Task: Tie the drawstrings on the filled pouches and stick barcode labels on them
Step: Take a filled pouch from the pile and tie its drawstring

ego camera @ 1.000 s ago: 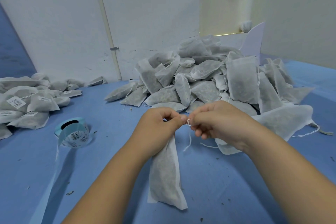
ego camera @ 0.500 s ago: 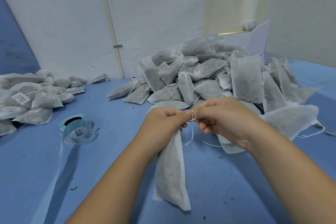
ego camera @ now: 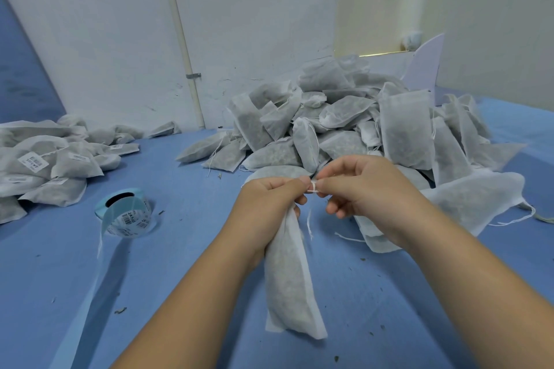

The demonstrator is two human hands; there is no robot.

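The pouch (ego camera: 289, 278), filled with dark dried bits, hung down toward the blue table (ego camera: 180, 293). The left hand (ego camera: 266, 207) bunched its neck, probably to keep the mouth closed, while the right hand (ego camera: 365, 189) pinched the drawstring (ego camera: 313, 187) into a knot. The label roll (ego camera: 126, 216) stood near the labelled pouches (ego camera: 45, 165), and the untied heap (ego camera: 344, 129) lay behind.

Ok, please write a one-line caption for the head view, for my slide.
Left hand grips a filled pouch while right hand pinches its drawstring; label roll lies at left.
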